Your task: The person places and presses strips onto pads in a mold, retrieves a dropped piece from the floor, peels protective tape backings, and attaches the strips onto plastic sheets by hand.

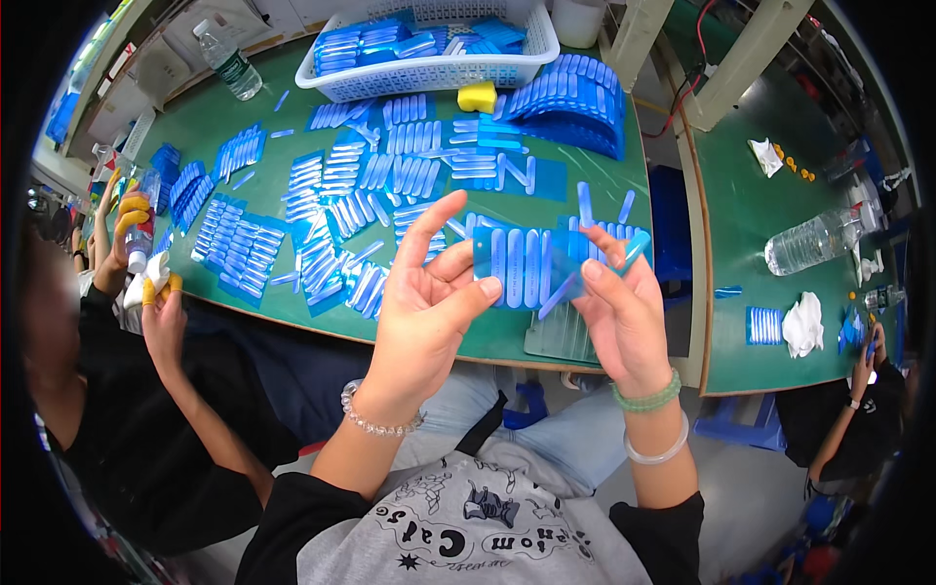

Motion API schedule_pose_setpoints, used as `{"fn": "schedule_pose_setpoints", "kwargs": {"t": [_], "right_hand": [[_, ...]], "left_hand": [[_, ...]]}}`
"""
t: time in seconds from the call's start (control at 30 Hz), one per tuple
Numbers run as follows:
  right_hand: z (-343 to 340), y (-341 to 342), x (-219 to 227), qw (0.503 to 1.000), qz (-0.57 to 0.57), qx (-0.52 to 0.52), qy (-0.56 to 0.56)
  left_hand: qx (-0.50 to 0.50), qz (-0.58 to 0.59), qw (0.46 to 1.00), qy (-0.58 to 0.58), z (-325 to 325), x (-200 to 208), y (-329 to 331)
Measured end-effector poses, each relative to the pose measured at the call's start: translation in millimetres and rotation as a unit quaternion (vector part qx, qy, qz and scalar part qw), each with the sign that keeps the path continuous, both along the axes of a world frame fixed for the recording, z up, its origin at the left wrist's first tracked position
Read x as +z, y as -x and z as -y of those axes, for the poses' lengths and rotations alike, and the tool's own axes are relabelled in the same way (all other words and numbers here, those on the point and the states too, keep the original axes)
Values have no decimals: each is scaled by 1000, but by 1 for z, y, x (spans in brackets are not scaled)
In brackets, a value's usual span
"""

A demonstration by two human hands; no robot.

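In front of me I hold up a small clear-blue film sheet (522,268) carrying a row of several long rounded blue strips. My left hand (414,317) pinches its left edge between thumb and a bent finger, with the index finger raised. On the sheet's right side, my right hand (629,327) has thumb and fingers closed on the film. A curled bright-blue piece (637,249) sticks up by those fingertips. One strip (558,295) slants away from the row beside the right thumb. Whether it is loose is hard to see.
Many similar blue sheets (331,205) cover the green table (458,336). At the back stand a white basket (429,83) of sheets, a yellow block (477,97) and a bottle (229,63). Left, a co-worker's hands (161,312) hold white cloth. Another person works at the right table (741,366).
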State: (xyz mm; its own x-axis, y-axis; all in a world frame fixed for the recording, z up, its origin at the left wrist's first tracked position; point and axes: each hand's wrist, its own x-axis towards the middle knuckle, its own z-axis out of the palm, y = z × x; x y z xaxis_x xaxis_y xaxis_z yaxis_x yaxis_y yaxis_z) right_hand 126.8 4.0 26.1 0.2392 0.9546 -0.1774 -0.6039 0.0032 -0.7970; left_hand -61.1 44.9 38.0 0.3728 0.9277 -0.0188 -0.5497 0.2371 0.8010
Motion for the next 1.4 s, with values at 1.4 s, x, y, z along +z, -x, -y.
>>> {"fn": "schedule_pose_setpoints", "kwargs": {"t": [1.4], "right_hand": [[18,-11,23,941,323,11,-102]], "left_hand": [[38,-201,978,-48,-5,-7,-2]]}}
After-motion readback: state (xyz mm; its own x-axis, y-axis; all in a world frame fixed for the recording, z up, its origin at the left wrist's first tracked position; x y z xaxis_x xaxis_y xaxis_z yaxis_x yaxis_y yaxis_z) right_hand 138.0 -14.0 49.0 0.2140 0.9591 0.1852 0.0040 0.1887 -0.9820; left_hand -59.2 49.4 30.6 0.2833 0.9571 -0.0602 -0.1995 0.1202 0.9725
